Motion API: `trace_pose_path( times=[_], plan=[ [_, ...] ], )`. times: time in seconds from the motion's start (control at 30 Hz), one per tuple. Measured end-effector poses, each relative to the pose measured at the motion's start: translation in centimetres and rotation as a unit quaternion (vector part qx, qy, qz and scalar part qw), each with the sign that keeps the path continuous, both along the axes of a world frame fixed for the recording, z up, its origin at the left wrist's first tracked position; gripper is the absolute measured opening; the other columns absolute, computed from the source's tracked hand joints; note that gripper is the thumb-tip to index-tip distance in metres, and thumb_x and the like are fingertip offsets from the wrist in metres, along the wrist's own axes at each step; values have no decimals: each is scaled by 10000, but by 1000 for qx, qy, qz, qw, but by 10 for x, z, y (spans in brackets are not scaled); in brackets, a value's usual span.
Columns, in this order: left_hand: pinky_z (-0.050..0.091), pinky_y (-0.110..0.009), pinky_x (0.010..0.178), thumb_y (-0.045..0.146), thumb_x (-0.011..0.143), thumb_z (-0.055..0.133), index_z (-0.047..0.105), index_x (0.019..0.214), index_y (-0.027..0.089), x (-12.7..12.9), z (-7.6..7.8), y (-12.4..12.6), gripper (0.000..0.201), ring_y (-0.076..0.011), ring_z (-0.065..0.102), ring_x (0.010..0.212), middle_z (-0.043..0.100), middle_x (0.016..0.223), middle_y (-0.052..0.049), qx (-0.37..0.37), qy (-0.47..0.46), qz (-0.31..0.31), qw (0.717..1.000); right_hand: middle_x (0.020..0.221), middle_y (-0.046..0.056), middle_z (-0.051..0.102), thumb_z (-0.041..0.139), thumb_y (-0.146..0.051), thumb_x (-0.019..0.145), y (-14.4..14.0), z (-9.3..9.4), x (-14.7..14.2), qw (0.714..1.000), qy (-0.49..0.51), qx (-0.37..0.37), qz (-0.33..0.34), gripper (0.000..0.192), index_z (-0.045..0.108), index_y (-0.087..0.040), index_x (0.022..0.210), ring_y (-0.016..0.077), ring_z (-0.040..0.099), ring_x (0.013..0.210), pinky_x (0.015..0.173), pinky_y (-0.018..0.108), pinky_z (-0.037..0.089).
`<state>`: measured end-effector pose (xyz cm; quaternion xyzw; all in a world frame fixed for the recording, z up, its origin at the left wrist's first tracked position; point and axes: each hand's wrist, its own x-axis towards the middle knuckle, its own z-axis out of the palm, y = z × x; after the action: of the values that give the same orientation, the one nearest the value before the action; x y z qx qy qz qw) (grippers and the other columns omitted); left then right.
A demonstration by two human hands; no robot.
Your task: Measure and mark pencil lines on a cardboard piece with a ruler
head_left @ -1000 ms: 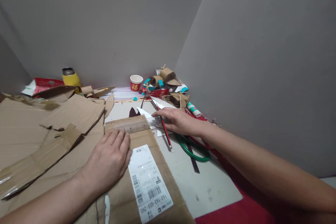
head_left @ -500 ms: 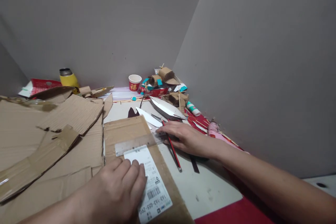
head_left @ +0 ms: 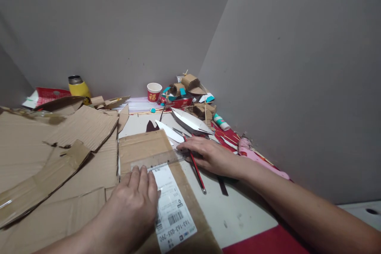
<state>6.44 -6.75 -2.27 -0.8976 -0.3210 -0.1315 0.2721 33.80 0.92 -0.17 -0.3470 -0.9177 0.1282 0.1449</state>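
A clear ruler (head_left: 166,158) lies across a brown cardboard piece (head_left: 145,143), along the top of its white shipping label (head_left: 175,210). My left hand (head_left: 135,200) rests on the ruler's left end, fingers laid forward and close together; its thumb is hidden. At the ruler's right end is my right hand (head_left: 212,156), fingers bent around a red pencil (head_left: 195,166). The pencil slants with its tip away from me. Just beyond this hand lie a white boat-shaped paper piece (head_left: 190,121) and a pointed white strip (head_left: 169,131). Dark scissor-like blades (head_left: 178,131) show partly beside them.
Large torn cardboard sheets (head_left: 74,178) cover the left side. Along the back stand a yellow bottle (head_left: 79,87), a red-and-white paper cup (head_left: 154,92) and small cardboard models (head_left: 190,83). Grey walls (head_left: 285,67) rise behind and to the right. Red material (head_left: 262,242) lies at front right.
My left hand has shifted from the label up and left onto the ruler's left end. My right hand and the pencil stay in about the same place.
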Motion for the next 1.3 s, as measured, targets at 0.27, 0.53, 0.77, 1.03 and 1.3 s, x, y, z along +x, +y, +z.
trace_pose_path(
  times=[0.27,0.53,0.77,1.03,1.3],
  plan=[
    [602,-463,694,113,740,622,673,1041,-12,1,-5,0,330,-380,707,887,710,1023,-276,-15,-6,20,1000,1134,112,679,531,-88,888,-1,-3,0,1000,5,11,-1,334,599,-165,1206,219,607,1077,941,406,508],
    [598,-457,676,165,790,604,687,986,1,3,-3,0,268,-358,708,841,716,956,-269,-29,-2,28,999,1116,111,689,505,-92,894,-3,-5,1,999,14,43,0,333,601,-172,1202,219,613,1058,927,416,519],
    [603,-453,681,183,825,558,695,997,-8,5,-5,3,290,-359,711,864,722,975,-266,-20,-11,29,999,1127,117,690,512,-96,890,-5,-4,0,999,16,43,-2,339,597,-165,1211,224,610,1078,931,427,518],
    [607,-455,722,175,839,543,683,1084,-6,3,-4,2,335,-382,697,967,690,1112,-274,-26,-5,25,999,1119,113,693,523,-115,897,0,-7,2,999,32,41,-6,338,592,-191,1220,232,609,1084,931,440,508],
    [598,-460,774,196,878,513,661,1144,-6,3,-4,2,365,-392,670,1036,658,1184,-273,-37,3,32,999,1091,107,689,524,-151,926,5,-4,4,998,23,50,-18,297,580,-189,1215,225,612,1060,935,436,505]
  ],
)
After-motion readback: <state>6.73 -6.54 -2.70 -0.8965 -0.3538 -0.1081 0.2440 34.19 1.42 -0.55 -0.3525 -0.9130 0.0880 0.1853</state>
